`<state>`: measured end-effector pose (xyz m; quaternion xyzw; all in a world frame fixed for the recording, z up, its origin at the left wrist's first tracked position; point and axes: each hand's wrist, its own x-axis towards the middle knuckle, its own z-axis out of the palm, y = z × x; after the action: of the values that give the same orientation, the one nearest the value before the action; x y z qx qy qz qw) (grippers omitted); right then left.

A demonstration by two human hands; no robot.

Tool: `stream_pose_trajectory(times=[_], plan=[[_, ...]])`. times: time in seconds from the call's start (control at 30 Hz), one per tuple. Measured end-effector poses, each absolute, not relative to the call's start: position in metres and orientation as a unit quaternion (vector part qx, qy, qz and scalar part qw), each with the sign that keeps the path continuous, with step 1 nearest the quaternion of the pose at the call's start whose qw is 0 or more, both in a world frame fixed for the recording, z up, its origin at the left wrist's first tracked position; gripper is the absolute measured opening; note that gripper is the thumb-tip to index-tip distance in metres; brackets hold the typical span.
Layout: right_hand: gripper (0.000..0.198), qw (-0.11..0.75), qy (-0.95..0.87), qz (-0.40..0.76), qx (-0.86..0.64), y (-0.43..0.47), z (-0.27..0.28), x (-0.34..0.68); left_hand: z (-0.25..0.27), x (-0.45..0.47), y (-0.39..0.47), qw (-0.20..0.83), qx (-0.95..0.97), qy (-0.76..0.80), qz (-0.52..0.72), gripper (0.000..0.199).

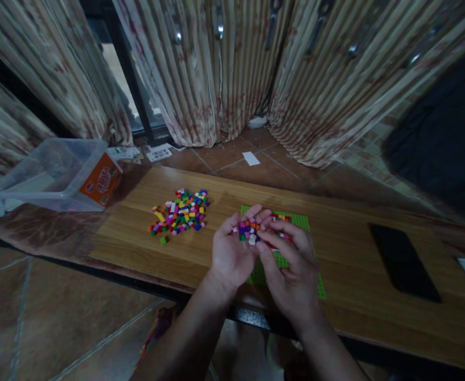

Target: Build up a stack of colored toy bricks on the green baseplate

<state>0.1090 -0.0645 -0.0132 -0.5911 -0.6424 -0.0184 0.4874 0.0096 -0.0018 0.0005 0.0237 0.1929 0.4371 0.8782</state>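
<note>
Head view: I've got the left hand (pixel 232 259) palm up and cupped, not clenched, with a handful of small bricks (pixel 248 232) lying loose in the hollow. Curled fingers and raised thumb make a lip, probably so nothing rolls off. Right hand (pixel 295 264) comes in from the right, palm down, index and thumb tips bent to the edge of that handful; can't tell if they're pinching a brick or just touching. Both hands are above the green board (pixel 302 222), near the front edge of the wooden table (pixel 351 275). I'd guess the board sits square to the body so both hands reach it evenly. Some bricks, red ones among them, are on the board, partly hidden by the right hand, so no count from me. Loose pile (pixel 181 212) is left of the board, well apart, which looks handy for the left side; one green brick (pixel 163 240) lies just off its near edge. Forearms reach up from the bottom of frame, converging, wrists bent slightly inward. Plastic box (pixel 45 198) is far left, black slab (pixel 404 262) off to the right.
</note>
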Motion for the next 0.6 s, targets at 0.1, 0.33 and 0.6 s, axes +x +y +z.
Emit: stream_pose_trajectory(times=[0.1, 0.33, 0.6], plan=[[0.018, 0.447, -0.676, -0.024, -0.586, -0.062, -0.008, 0.101, 0.001, 0.01, -0.004, 0.884, 0.033, 0.199, 0.422, 0.036], [0.012, 0.433, -0.675, -0.048, -0.596, -0.057, -0.011, 0.099, 0.002, 0.011, -0.007, 0.887, 0.037, 0.189, 0.419, 0.035], [0.014, 0.428, -0.696, -0.066, -0.572, -0.057, -0.013, 0.094, 0.001, 0.01, -0.006, 0.888, 0.026, 0.183, 0.42, 0.034]])
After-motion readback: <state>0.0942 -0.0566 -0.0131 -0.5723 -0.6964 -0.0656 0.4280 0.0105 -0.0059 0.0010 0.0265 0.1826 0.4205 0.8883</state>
